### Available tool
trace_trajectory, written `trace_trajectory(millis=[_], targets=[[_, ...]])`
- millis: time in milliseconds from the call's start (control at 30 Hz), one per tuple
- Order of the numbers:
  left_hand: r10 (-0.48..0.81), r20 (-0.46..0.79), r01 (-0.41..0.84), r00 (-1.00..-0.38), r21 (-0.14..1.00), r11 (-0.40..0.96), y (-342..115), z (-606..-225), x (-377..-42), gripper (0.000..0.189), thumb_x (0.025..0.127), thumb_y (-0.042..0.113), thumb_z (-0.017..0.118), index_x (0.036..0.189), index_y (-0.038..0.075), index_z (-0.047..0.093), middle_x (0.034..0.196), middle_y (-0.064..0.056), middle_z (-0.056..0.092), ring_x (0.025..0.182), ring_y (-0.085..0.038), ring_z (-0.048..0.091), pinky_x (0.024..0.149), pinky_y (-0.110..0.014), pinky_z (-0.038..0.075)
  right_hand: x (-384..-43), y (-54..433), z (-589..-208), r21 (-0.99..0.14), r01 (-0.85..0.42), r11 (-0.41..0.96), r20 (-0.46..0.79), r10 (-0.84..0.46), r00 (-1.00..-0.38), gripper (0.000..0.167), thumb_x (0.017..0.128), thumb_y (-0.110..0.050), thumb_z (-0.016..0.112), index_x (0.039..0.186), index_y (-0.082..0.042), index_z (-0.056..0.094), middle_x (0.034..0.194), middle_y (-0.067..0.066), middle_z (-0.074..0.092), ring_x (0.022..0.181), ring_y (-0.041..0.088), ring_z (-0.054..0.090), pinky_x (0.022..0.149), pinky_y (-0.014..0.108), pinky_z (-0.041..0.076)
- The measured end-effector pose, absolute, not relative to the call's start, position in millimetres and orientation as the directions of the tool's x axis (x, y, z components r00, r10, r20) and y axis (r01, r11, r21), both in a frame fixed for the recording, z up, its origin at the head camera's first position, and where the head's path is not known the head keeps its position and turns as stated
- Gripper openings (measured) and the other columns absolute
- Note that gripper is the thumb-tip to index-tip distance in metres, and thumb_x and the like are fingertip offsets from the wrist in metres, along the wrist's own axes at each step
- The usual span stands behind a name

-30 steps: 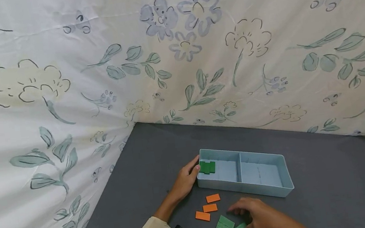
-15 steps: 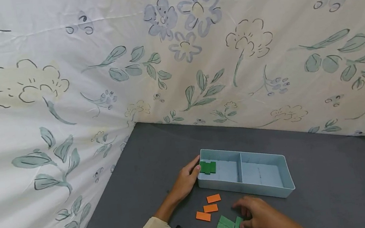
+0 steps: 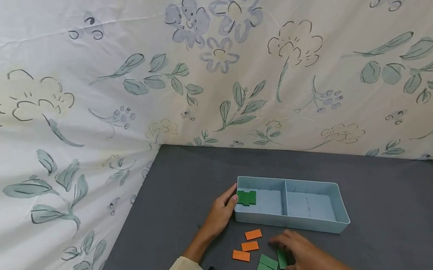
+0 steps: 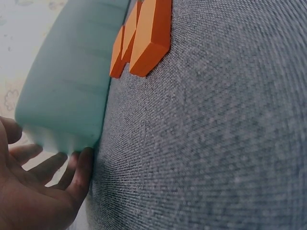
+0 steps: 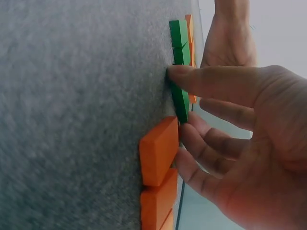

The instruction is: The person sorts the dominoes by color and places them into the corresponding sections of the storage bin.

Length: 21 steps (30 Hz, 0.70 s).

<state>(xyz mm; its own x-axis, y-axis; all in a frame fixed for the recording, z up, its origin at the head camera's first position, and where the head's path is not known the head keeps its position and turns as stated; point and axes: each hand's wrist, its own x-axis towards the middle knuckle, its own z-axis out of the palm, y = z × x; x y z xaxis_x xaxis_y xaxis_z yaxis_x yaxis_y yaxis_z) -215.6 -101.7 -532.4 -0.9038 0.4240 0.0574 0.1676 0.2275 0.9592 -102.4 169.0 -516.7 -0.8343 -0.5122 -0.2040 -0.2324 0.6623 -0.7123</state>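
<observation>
My left hand (image 3: 216, 217) rests against the left end wall of a light-blue two-compartment box (image 3: 263, 219). In the left wrist view its fingertips touch the wall's outside, with the thumb near the rim. Several green blocks (image 3: 246, 198) lie together in the box's left compartment. On the table in front, my right hand (image 3: 304, 255) pinches a flat green block (image 3: 282, 259) between thumb and fingers; the block (image 5: 181, 103) still lies on the surface. Just left of it, two green blocks (image 3: 268, 267) sit side by side.
Three orange blocks (image 3: 249, 246) lie in front of the box's left half. More orange blocks (image 5: 159, 152) are beside my right fingers in the right wrist view, hidden under the hand from above. Floral cloth (image 3: 213, 108) hangs behind and left of the dark table (image 3: 189, 174).
My right hand has turned the single green block so its long side points away from me, and shifted slightly. An orange block that showed beneath the hand is now covered. My left hand stays put.
</observation>
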Motion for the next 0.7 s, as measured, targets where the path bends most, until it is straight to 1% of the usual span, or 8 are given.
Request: trace_trajectory(millis=[67, 200, 300, 367, 467, 567, 667, 700], targets=[[0.425, 0.057, 0.166, -0.904, 0.960, 0.226, -101.7, -531.8, -215.6, 0.056, 0.117, 0.025, 0.046, 0.167, 0.006, 0.032, 0.173, -0.016, 0.030, 0.161, -0.033, 0.026, 0.128, -0.057, 0.025, -103.2, 168.9, -516.0, -0.701, -0.227, 0.676, -0.208, -0.497, -0.842, 0.071, 0.076, -0.015, 0.096, 0.140, -0.018, 0.065, 0.122, -0.006, 0.056, 0.105, 0.014, 0.051, 0.081, 0.033, 0.050], [0.426, 0.055, 0.164, -0.903, 0.960, 0.225, -102.0, -530.4, -215.3, 0.057, 0.117, 0.025, 0.046, 0.167, 0.004, 0.031, 0.173, -0.015, 0.030, 0.161, -0.033, 0.026, 0.128, -0.057, 0.025, -104.2, 168.6, -514.7, -0.688, -0.206, 0.696, -0.226, -0.475, -0.851, 0.071, 0.076, -0.014, 0.096, 0.139, -0.018, 0.065, 0.123, -0.007, 0.058, 0.110, 0.020, 0.053, 0.087, 0.040, 0.053], [0.426, 0.052, 0.162, -0.903, 0.961, 0.225, -101.9, -529.8, -215.2, 0.057, 0.117, 0.026, 0.046, 0.167, 0.004, 0.031, 0.172, -0.014, 0.031, 0.161, -0.033, 0.026, 0.128, -0.057, 0.026, -103.9, 168.5, -514.2, -0.689, -0.205, 0.695, -0.225, -0.475, -0.851, 0.067, 0.078, -0.014, 0.094, 0.139, -0.018, 0.065, 0.123, -0.008, 0.059, 0.111, 0.019, 0.054, 0.088, 0.042, 0.053], [0.426, 0.051, 0.160, -0.903, 0.961, 0.224, -102.0, -529.3, -215.1, 0.057, 0.116, 0.027, 0.046, 0.167, 0.005, 0.031, 0.172, -0.013, 0.031, 0.161, -0.033, 0.026, 0.128, -0.057, 0.026, -103.3, 168.7, -513.3, -0.690, -0.213, 0.692, -0.214, -0.477, -0.853, 0.064, 0.080, -0.017, 0.093, 0.138, -0.018, 0.066, 0.120, -0.008, 0.059, 0.108, 0.016, 0.055, 0.088, 0.041, 0.054], [0.424, 0.052, 0.161, -0.904, 0.961, 0.225, -101.9, -529.2, -214.9, 0.056, 0.116, 0.027, 0.046, 0.167, 0.006, 0.032, 0.172, -0.012, 0.032, 0.160, -0.033, 0.027, 0.128, -0.057, 0.027, -103.5, 170.3, -511.6, -0.707, -0.225, 0.670, -0.183, -0.481, -0.858, 0.057, 0.083, -0.020, 0.092, 0.135, -0.016, 0.069, 0.117, -0.007, 0.057, 0.102, 0.011, 0.056, 0.083, 0.035, 0.054], [0.420, 0.052, 0.163, -0.906, 0.959, 0.232, -101.9, -530.2, -214.8, 0.056, 0.116, 0.027, 0.046, 0.167, 0.008, 0.033, 0.172, -0.012, 0.033, 0.160, -0.032, 0.028, 0.128, -0.057, 0.027, -104.0, 171.8, -509.8, -0.732, -0.227, 0.642, -0.155, -0.482, -0.863, 0.050, 0.084, -0.018, 0.091, 0.130, -0.012, 0.072, 0.114, -0.004, 0.054, 0.096, 0.009, 0.055, 0.079, 0.031, 0.053], [0.418, 0.052, 0.163, -0.907, 0.958, 0.235, -101.9, -531.4, -214.8, 0.056, 0.116, 0.026, 0.047, 0.167, 0.008, 0.033, 0.172, -0.011, 0.033, 0.160, -0.032, 0.028, 0.128, -0.056, 0.027, -103.6, 171.9, -508.6, -0.748, -0.219, 0.626, -0.146, -0.478, -0.866, 0.046, 0.085, -0.014, 0.089, 0.128, -0.009, 0.074, 0.115, -0.002, 0.051, 0.096, 0.010, 0.054, 0.077, 0.029, 0.052], [0.419, 0.051, 0.162, -0.907, 0.958, 0.235, -101.9, -531.7, -214.8, 0.056, 0.116, 0.026, 0.047, 0.167, 0.008, 0.033, 0.172, -0.011, 0.033, 0.160, -0.031, 0.028, 0.128, -0.056, 0.027, -103.4, 171.9, -508.2, -0.754, -0.219, 0.620, -0.142, -0.479, -0.866, 0.045, 0.085, -0.013, 0.089, 0.127, -0.009, 0.074, 0.116, -0.001, 0.050, 0.096, 0.010, 0.056, 0.077, 0.029, 0.053]])
